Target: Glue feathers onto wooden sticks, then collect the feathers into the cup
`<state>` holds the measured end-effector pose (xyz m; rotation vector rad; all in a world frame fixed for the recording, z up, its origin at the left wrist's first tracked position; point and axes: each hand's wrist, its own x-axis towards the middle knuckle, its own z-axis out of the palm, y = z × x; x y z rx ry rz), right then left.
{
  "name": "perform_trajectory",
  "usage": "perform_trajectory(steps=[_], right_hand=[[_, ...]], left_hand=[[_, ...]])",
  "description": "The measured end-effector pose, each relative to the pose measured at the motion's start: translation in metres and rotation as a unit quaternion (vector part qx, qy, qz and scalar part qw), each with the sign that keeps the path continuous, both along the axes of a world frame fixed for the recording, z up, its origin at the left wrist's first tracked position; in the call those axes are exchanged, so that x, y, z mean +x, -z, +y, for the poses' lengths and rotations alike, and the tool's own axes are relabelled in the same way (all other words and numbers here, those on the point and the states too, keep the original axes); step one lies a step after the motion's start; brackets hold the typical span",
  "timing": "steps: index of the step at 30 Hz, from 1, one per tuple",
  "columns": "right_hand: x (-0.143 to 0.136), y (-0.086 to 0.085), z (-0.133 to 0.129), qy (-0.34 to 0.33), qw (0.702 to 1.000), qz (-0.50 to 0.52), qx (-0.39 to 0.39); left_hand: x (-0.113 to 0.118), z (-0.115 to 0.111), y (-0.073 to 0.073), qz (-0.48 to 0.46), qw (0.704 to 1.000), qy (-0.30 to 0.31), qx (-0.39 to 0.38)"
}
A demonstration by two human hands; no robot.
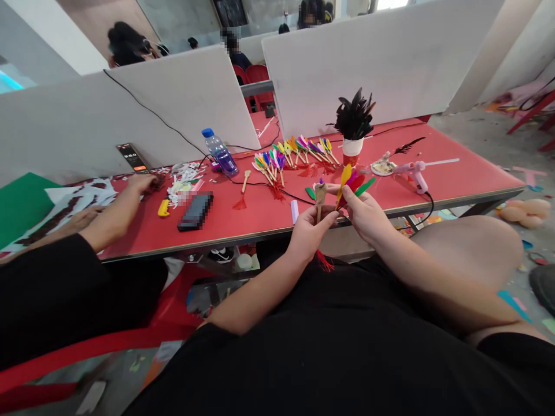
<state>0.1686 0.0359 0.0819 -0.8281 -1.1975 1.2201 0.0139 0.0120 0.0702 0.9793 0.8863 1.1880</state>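
Note:
My left hand is closed around a small wooden stick that stands upright, its wide end up. A red tassel hangs below that hand. Between the fingers of my right hand are coloured feathers in yellow, magenta, red and green, fanned upward. Both hands are close together over the front edge of the red table. Beyond them lie several feathered sticks with red tassels, and a bare stick with a tassel lies further left.
Right: glue gun, white dish, cup of black feathers. Left: bottle, black phone, yellow cutter, paper scraps. A co-worker's hands work at far left. White boards stand behind.

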Motion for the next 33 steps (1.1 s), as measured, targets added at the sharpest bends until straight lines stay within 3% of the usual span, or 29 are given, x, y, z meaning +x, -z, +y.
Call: perform_trajectory(steps=[8, 14, 18, 20, 23, 27, 30, 33], right_hand=[[0.013, 0.006, 0.009, 0.023, 0.986, -0.151, 0.059], [0.018, 0.014, 0.017, -0.033, 0.987, -0.158, 0.023], [0.027, 0.022, 0.043, -0.028, 0.985, -0.169, 0.002], [0.031, 0.022, 0.068, -0.021, 0.979, -0.203, -0.012], [0.029, 0.017, 0.113, -0.016, 0.949, -0.309, -0.057], [0.019, 0.007, 0.159, -0.025, 0.848, -0.522, -0.088], [0.029, 0.007, 0.169, 0.005, 0.801, -0.595, -0.066], [0.06, 0.019, 0.155, 0.022, 0.762, -0.647, -0.02]], left_hand=[[0.002, 0.005, 0.012, -0.016, 0.998, -0.038, -0.048], [0.003, 0.014, 0.031, 0.004, 0.997, -0.055, -0.058], [-0.01, 0.025, 0.038, -0.001, 0.998, -0.016, -0.066], [-0.028, 0.037, 0.039, -0.002, 0.998, -0.003, -0.069], [-0.067, 0.061, 0.042, 0.021, 0.995, -0.057, -0.074], [-0.125, 0.099, 0.045, 0.167, 0.975, -0.125, -0.081], [-0.167, 0.126, 0.043, 0.312, 0.933, -0.169, -0.061], [-0.207, 0.153, 0.036, 0.383, 0.897, -0.213, -0.051]])
